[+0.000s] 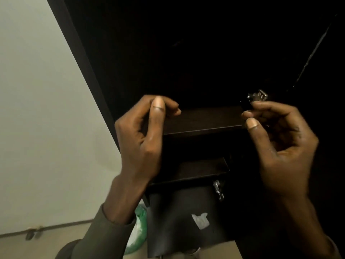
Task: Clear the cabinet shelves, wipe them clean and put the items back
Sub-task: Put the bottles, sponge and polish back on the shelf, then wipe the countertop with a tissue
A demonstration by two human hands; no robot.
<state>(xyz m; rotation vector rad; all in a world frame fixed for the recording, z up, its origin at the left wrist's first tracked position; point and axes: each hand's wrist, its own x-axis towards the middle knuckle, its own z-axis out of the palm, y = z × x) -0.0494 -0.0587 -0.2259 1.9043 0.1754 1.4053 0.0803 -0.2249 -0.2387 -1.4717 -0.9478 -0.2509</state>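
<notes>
Our left hand [141,135] has its fingers curled over the left end of the upper shelf [203,119], thumb upright against the front edge, so we judge it to be gripping the board there. Our right hand [280,143] sits at the shelf's right end, at about three o'clock from the left hand, with fingers bent and thumb raised close to the front edge. Whether it pinches the board, holds something small, or holds nothing, we cannot tell, since the darkness swallows the fingertips.

The shelf runs between our hands with its long axis from nine o'clock to three o'clock, tilted slightly so the right end sits higher in view. Each hand is at its own end, so neither has to reach. We read the board as bare on top; no items show on it, though the cabinet [205,53] interior above is too dark to be sure.

Just above our right fingers, at about twelve o'clock from them, a metal hinge [257,97] glints on the cabinet side. Below, at six o'clock from the upper shelf, a lower shelf [201,170] shows, and a second hinge [218,189] beneath it.

Farther out, at seven o'clock, a green and white bag [138,232] rests on the floor beside the cabinet, and a pale scrap [200,220] lies on the dark panel at six o'clock. The wall [41,109] fills nine o'clock.
</notes>
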